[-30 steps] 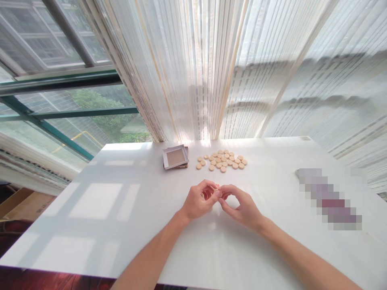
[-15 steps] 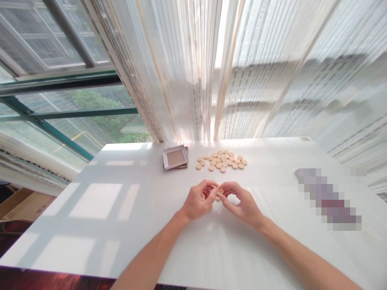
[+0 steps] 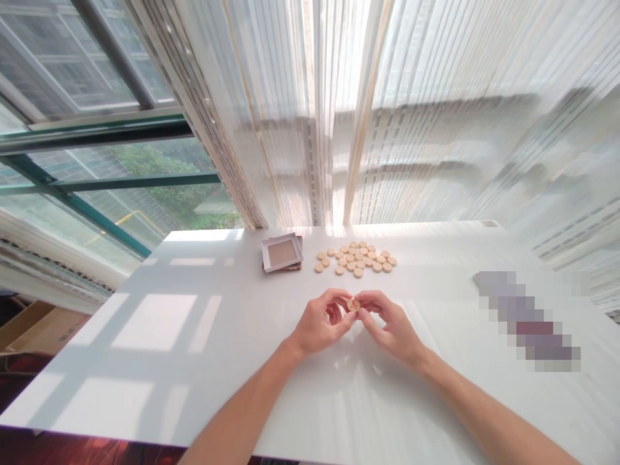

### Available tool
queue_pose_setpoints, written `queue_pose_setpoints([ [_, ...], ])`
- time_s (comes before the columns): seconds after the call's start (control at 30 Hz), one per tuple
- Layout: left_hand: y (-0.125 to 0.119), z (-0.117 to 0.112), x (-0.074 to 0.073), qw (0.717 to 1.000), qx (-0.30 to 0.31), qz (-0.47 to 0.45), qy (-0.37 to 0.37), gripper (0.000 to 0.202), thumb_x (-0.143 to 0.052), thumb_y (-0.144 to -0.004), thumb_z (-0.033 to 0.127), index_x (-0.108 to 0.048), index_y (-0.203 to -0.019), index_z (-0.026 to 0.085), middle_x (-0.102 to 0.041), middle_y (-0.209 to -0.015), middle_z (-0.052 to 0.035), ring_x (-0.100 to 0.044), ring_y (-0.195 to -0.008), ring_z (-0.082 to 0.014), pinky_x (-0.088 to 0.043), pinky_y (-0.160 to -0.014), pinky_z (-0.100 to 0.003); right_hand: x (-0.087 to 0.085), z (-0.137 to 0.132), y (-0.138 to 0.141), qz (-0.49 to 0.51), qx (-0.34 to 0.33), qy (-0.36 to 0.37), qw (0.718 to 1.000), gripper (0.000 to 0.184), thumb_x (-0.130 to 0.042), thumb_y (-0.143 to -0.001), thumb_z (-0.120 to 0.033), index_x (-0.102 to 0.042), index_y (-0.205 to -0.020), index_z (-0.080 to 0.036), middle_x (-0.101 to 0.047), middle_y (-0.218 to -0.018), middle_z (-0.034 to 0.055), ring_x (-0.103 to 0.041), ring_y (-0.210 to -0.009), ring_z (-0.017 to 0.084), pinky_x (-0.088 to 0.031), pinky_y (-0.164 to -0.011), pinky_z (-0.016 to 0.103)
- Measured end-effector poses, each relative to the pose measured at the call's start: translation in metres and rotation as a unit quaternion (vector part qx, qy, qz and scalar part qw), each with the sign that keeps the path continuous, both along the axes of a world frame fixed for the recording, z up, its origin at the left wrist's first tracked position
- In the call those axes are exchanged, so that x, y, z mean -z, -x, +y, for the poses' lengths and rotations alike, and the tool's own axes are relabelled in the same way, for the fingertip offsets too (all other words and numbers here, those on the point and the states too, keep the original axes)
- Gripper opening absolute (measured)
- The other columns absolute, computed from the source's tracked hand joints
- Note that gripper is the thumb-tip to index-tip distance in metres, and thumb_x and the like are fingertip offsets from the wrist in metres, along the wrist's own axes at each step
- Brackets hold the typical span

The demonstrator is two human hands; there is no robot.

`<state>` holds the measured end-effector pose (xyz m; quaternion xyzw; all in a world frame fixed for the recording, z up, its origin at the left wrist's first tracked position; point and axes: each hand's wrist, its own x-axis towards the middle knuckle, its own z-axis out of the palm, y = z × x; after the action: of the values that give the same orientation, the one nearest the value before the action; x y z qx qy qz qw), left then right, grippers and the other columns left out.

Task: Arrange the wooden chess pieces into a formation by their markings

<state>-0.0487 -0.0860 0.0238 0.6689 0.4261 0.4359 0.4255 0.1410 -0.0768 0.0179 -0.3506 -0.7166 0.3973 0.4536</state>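
Between my two hands, just above the white table, is a round xiangqi piece (image 3: 353, 304) with a red character turned towards me. My left hand (image 3: 322, 325) grips its left edge with thumb and forefinger. Under the curled fingers of that hand a bit of another piece seems to show, mostly hidden. The fingertips of my right hand (image 3: 387, 326) pinch the same piece from the right. Beyond my hands lies a loose spread of several plain-faced xiangqi pieces (image 3: 358, 255), pale wood in colour.
Left of the spread pieces rests an open shallow box (image 3: 282, 252), on top of a brown part. A blurred-out object (image 3: 527, 316) lies on the right side of the white table (image 3: 159, 394). Curtains (image 3: 300, 129) hang behind the far edge, with a window at left.
The piece between my fingers has turned, and its red character now sits at another angle. My hands have barely shifted. The spread pieces and the box stay put.
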Motion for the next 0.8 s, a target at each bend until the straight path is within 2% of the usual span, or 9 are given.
queue_pose_setpoints([
  [0.3, -0.0013, 0.0000, 0.0002, 1.000, -0.003, 0.007, -0.012, 0.027, -0.068, -0.086, 0.030, -0.061, -0.110, 0.019, -0.069, -0.083, -0.0020, -0.055, -0.060, -0.0084, -0.048, -0.059, -0.022, -0.0020, 0.0006, -0.0004, 0.001, -0.003, 0.014, 1.000, 0.015, -0.058, -0.096, -0.029, -0.060, -0.109, -0.022, -0.071, -0.098, 0.0063, -0.072, -0.085, 0.020, -0.060, -0.082, 0.036],
  [0.53, -0.0013, -0.0016, 0.0036, 0.998, -0.001, 0.053, -0.043, 0.029, -0.065, -0.081, 0.019, -0.062, -0.110, 0.021, -0.069, -0.081, 0.0000, -0.054, -0.057, -0.0082, -0.049, -0.057, -0.022, -0.0020, 0.0013, -0.0011, -0.017, 0.015, 0.022, 0.999, 0.017, -0.065, -0.092, -0.037, -0.060, -0.097, -0.022, -0.071, -0.086, 0.0045, -0.071, -0.078, 0.020, -0.060, -0.073, 0.035],
  [0.8, -0.0034, -0.0026, 0.0038, 0.996, -0.002, 0.075, -0.055, 0.030, -0.066, -0.081, 0.021, -0.063, -0.111, 0.023, -0.069, -0.081, 0.0006, -0.055, -0.056, -0.0086, -0.049, -0.057, -0.022, -0.0039, 0.0022, -0.0017, -0.026, 0.039, 0.040, 0.998, 0.020, -0.064, -0.092, -0.041, -0.060, -0.088, -0.022, -0.071, -0.077, 0.0033, -0.070, -0.072, 0.020, -0.058, -0.066, 0.032],
])
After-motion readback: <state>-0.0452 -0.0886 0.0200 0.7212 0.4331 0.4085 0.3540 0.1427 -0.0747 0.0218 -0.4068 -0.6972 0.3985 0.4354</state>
